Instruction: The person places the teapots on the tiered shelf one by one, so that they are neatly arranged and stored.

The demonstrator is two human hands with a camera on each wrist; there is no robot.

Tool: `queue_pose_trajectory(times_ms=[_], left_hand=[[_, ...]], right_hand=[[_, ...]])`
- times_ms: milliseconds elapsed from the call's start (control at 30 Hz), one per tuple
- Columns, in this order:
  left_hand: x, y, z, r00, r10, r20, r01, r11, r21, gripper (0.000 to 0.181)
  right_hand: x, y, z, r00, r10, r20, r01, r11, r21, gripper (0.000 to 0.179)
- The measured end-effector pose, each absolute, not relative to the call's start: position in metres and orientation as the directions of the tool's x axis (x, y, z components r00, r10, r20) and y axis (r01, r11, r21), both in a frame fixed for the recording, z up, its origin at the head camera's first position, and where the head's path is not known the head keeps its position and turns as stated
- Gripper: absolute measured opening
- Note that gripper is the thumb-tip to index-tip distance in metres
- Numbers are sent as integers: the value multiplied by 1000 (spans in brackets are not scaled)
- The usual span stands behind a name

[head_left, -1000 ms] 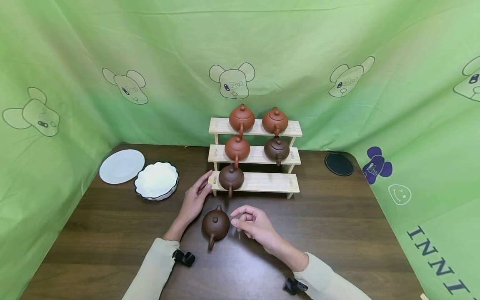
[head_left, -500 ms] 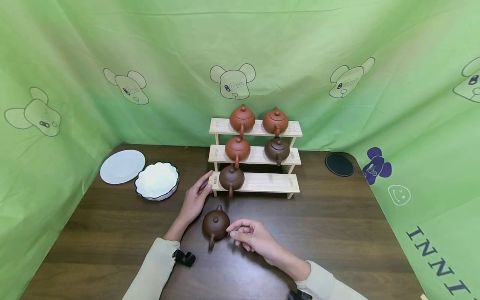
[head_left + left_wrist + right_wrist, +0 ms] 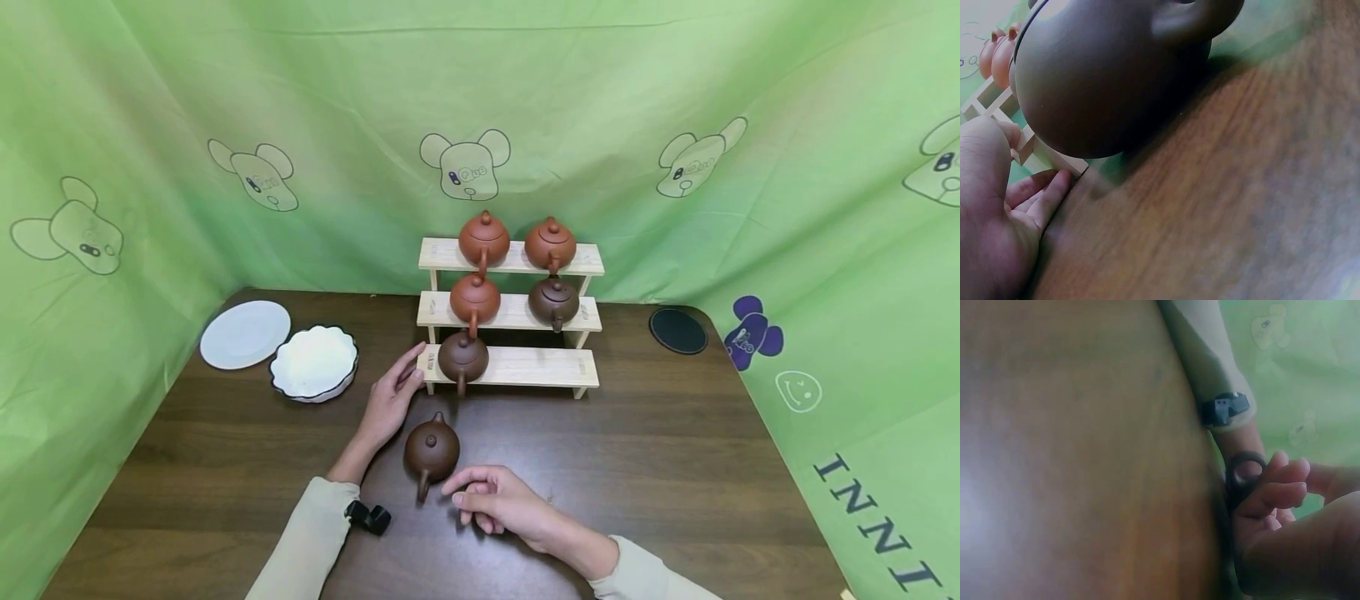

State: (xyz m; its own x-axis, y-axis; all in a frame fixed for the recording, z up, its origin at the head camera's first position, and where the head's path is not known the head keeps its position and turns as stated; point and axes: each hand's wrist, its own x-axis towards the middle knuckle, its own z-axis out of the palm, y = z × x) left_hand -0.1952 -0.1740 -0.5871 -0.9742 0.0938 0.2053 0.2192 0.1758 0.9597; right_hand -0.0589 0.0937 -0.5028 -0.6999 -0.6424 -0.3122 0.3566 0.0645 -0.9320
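Observation:
A dark brown teapot (image 3: 431,448) stands on the table, its handle toward the near side. My left hand (image 3: 390,400) reaches past it, with fingers fairly straight and touching the left end of the lowest step of the wooden stand (image 3: 540,367). In the left wrist view the fingertips (image 3: 1054,187) rest by the stand's foot, and the teapot (image 3: 1104,75) looms close. Just right of the teapot's handle, my right hand (image 3: 502,504) hovers with loosely bent fingers and holds nothing. Its curled fingers and the handle loop (image 3: 1232,481) overlap in the right wrist view.
Another dark teapot (image 3: 462,357) sits on the lowest step. Higher up are orange-brown teapots (image 3: 483,239) and a dark one (image 3: 553,300). A white plate (image 3: 244,335) and a scalloped bowl (image 3: 313,363) stand left; a black oval coaster (image 3: 678,330) lies right.
My right hand has come nearer the table's front edge, moving from the teapot's right side down to beside its handle. The left hand, the stand and the teapots have stayed put.

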Motion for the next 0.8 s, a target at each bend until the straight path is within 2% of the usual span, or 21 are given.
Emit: queue_pose_trajectory(times_ms=[367,633,800], left_hand=[[-195,-175,-589,-970,97,221,235,167,958,46],[-193,-171,-585,-974,77,211,222,183,958,46],[-186,-166,-572,-953,87,291,302,169,938,49]], right_hand=[[-56,91,-509,-575,-765,-291,425,24,-905,47],[-54,90,-509,-578,-770,-270,449,-24,-893,51],[-54,88,-511,-563,-779,-276,485,-41,-874,55]])
